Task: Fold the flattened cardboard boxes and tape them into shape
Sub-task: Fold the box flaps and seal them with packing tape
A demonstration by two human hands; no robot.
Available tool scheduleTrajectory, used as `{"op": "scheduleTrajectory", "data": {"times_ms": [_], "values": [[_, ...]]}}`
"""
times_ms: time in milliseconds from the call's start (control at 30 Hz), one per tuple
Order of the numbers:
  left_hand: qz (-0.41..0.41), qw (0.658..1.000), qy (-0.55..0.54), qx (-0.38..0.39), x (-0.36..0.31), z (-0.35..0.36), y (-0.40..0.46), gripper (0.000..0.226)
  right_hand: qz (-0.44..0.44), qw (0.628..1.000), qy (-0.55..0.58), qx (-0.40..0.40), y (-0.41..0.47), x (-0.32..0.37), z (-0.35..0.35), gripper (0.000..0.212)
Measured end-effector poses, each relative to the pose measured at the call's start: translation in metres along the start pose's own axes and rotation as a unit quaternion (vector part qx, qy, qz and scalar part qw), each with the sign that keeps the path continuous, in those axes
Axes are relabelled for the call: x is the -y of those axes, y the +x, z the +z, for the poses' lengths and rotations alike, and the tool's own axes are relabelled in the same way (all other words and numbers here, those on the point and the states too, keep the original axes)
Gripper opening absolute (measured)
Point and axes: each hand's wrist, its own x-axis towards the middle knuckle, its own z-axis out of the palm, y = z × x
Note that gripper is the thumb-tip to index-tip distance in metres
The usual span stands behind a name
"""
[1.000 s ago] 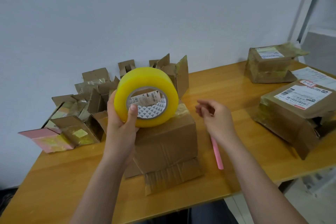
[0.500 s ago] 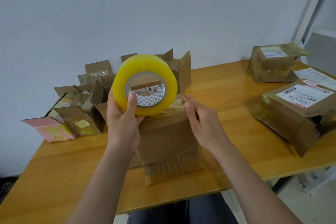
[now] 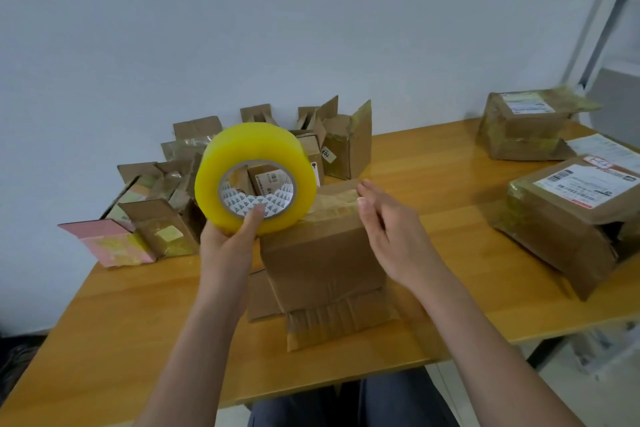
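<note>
Moved: right hand [image 3: 388, 229] lifted off the box [image 3: 322, 253].
Hands: left hand [image 3: 227, 243] grips tape roll [image 3: 254, 180]; right open, fingers straight.
Relation: box just below both, right hand nearer.

box [image 3: 322, 253] top partly hidden — labels [image 3: 585, 185] unreadable

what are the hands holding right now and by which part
The left hand holds the yellow tape roll by its lower edge, thumb hooked into the core. The right hand holds nothing; it is open beside the box.
</note>
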Motion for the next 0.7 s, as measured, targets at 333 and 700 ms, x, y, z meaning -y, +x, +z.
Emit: {"op": "scheduleTrajectory", "data": {"times_ms": [333, 700], "values": [[-0.007, 1.000, -0.012, -0.017, 0.005, 0.015, -0.005, 0.025, 0.025, 0.999, -0.006, 0.029, -0.003, 0.000, -0.001, 0.087], [0.026, 1.000, -0.011, 0.013, 0.014, 0.022, -0.003, 0.052, -0.031, 0.983, -0.155, -0.091, 0.002, 0.006, 0.003, 0.076]]}}
